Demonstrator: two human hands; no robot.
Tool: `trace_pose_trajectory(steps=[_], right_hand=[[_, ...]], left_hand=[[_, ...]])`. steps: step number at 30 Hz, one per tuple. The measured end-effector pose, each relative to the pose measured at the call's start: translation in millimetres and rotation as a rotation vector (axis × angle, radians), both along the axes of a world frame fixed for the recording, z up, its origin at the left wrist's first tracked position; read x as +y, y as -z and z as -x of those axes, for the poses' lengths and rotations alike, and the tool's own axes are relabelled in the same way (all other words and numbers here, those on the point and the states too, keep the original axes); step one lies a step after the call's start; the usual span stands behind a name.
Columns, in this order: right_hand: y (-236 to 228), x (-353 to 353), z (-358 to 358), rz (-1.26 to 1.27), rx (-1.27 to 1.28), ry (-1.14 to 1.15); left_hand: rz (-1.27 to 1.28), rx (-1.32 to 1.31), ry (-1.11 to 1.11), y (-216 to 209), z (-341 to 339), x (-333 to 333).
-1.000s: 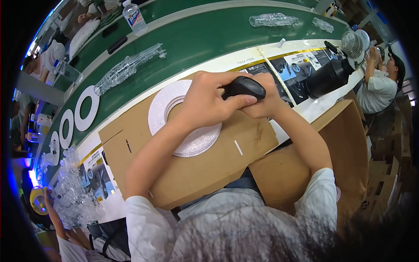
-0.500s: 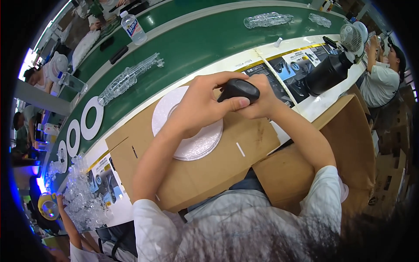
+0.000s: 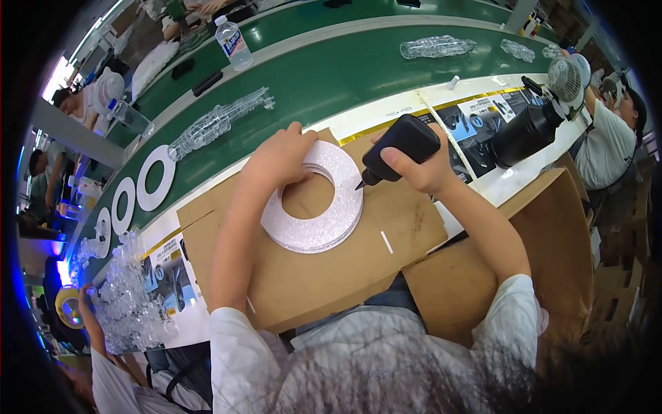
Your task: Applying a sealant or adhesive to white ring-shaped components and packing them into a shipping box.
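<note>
A small stack of flat white glittery rings lies on the cardboard sheet in front of me. My left hand grips its upper left part, fingers over the band and fingertips reaching into the hole. In my right hand is a black squeeze bottle, tilted with its narrow nozzle down. The nozzle tip is at the right side of the top ring; whether it touches I cannot tell. Under the rings, the cardboard sheet covers the table edge.
A large black bottle and a white fan stand at the right. Clear plastic parts and several white rings lie on the green belt. More clear pieces are heaped at left, near another person's arm.
My hands have parted from around the black bottle. The left has come down onto the white rings; the right has tipped the bottle, nozzle now downward beside the ring.
</note>
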State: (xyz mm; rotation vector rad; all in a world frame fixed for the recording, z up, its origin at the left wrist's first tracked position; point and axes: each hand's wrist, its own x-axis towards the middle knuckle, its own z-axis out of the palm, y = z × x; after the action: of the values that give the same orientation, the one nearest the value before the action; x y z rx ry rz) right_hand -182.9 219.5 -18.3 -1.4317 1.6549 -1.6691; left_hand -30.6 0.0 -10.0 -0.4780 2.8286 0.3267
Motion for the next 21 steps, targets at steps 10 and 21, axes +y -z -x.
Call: trace_pose_trajectory(steps=[10,21], right_hand=[[2,-3,8,-0.023,-0.052,0.003],[5,-2,6,-0.068,0.07,-0.055]], left_hand=[[0.04,-0.205,-0.189,-12,7,16],[-0.676,0.71,0.174,-20,17,55]])
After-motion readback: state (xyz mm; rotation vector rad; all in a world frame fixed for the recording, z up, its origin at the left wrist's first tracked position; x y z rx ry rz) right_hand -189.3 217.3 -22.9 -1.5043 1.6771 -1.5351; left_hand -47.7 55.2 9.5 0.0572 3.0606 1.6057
